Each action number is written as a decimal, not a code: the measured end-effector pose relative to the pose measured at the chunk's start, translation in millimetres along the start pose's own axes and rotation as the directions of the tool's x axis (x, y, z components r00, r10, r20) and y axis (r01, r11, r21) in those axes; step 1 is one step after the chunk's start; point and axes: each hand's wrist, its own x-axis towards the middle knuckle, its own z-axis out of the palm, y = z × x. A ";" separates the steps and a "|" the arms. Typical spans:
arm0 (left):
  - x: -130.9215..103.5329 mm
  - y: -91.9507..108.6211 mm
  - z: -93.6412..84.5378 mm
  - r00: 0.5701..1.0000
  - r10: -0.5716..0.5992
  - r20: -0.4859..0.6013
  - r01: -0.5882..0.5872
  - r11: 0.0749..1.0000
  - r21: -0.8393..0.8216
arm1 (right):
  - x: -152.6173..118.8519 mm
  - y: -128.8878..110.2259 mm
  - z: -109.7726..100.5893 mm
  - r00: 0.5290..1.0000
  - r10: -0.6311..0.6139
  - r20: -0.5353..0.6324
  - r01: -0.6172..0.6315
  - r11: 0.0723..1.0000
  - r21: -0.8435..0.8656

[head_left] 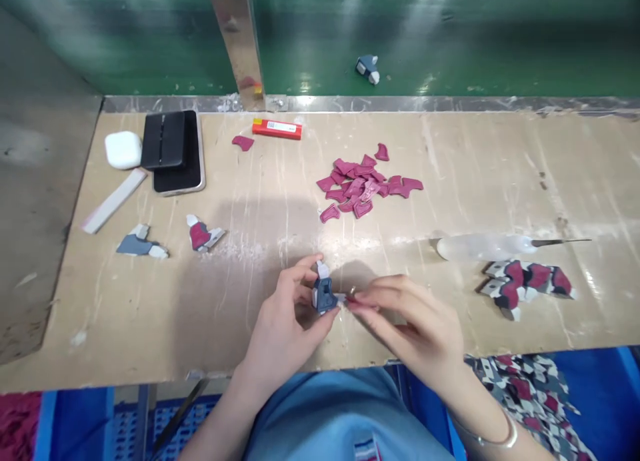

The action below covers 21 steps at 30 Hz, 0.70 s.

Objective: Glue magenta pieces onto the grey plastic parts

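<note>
My left hand [283,324] is closed on a small dark blue-grey plastic part [325,295] with light ends, between thumb and fingers. Close beside it, my right hand [420,324] pinches a small maroon piece [353,299], mostly hidden by the fingertips. Beyond both hands lies a loose pile of maroon plastic pieces [355,187]. To the left on the table are a blue-grey part [140,244] without maroon and a similar part [201,235] with a maroon piece on it. At right, several parts with maroon panels [533,281] lie grouped together.
A translucent white handle or bottle with a thin metal tip [483,247] lies at right. Left are a phone [195,174], black square case [164,141], white case [123,149] and pale strip [114,201]. A red packet [277,129] lies near the green conveyor [450,41]. Blue bins [595,387] stand below.
</note>
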 end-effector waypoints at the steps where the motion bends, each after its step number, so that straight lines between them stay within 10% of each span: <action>1: 0.1 0.6 -0.1 1.000 -0.005 -0.002 0.005 1.000 -0.004 | -2.2 -4.5 4.2 1.000 -0.019 -0.003 0.019 0.999 0.032; 21: 1.1 17.3 -4.5 0.997 -0.042 0.057 0.042 0.999 -0.008 | -4.1 -3.6 29.6 0.998 -0.039 -0.044 0.047 0.978 0.203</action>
